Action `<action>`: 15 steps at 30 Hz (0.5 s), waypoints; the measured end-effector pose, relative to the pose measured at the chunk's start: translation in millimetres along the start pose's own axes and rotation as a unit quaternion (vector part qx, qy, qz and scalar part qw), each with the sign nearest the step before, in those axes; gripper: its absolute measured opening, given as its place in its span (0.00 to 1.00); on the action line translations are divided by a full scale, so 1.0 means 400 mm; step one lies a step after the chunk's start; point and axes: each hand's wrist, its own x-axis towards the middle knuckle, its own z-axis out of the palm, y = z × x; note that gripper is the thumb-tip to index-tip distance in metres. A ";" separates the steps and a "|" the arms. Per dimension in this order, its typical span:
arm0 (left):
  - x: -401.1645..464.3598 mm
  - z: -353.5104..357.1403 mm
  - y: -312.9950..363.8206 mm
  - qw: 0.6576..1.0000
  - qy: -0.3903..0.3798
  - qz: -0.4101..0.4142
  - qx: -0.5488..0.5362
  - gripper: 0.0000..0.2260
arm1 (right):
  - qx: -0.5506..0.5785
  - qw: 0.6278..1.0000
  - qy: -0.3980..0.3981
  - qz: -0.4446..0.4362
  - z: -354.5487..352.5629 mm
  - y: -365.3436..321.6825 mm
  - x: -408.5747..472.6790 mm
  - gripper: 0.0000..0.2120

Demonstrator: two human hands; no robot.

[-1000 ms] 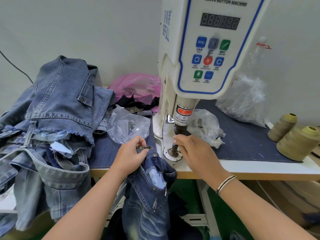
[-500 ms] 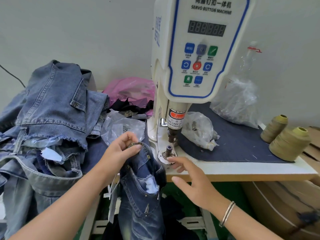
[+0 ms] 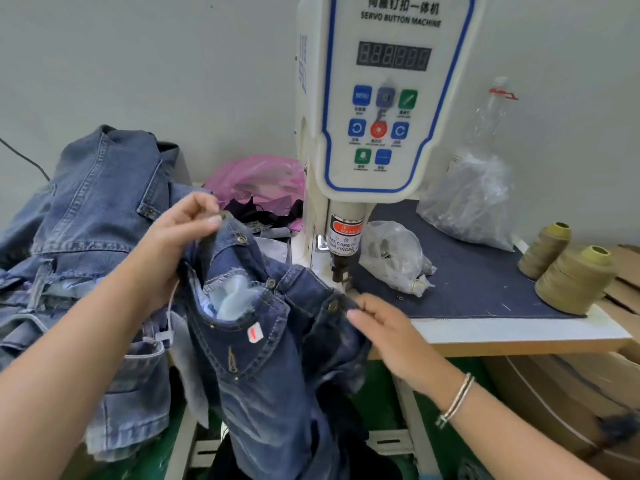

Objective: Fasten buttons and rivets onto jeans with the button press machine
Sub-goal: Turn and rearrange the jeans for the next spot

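Left hand: my left hand (image 3: 180, 237) pinches the jeans (image 3: 263, 341) waistband, raised mid-frame.
Right hand: my right hand (image 3: 388, 327) grips the waistband's other end.
Writing: machine (image 3: 381, 98) reads "SERVO BUTTON MACHINE".

A: What is blocking the press post (image 3: 341, 268)?
B: The dark jeans (image 3: 263, 327) are hanging across its near side, and a clear bag (image 3: 394, 254) is crowding its right.
A: Any room?
B: Blue mat (image 3: 474, 289) is lying bare between bag and thread cones (image 3: 571, 278).
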 end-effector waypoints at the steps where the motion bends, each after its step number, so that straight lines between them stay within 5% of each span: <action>1: 0.003 -0.008 -0.012 0.984 0.046 0.006 0.171 0.14 | 0.040 0.999 0.009 -0.009 -0.013 -0.030 0.010 0.09; 2: 0.004 -0.006 -0.023 0.945 0.095 0.016 0.314 0.17 | 0.052 0.998 0.009 -0.025 -0.020 -0.063 0.021 0.09; 4: -0.010 0.037 -0.026 0.903 0.132 0.073 0.401 0.18 | -0.012 0.998 -0.017 -0.062 -0.015 -0.125 0.048 0.09; 6: -0.041 0.102 -0.014 0.948 0.020 0.090 0.305 0.08 | -0.080 0.993 -0.029 -0.084 0.005 -0.169 0.068 0.09; 9: -0.060 0.172 -0.019 0.927 -0.170 -0.001 0.334 0.23 | -0.046 0.995 -0.010 -0.085 0.022 -0.191 0.084 0.06; 11: -0.064 0.182 -0.024 0.918 -0.208 -0.030 0.337 0.23 | -0.002 0.995 -0.026 -0.093 0.026 -0.184 0.076 0.08; 15: -0.085 0.133 -0.014 0.983 -0.166 -0.041 0.070 0.06 | 0.054 0.990 -0.016 -0.128 -0.010 -0.109 0.017 0.13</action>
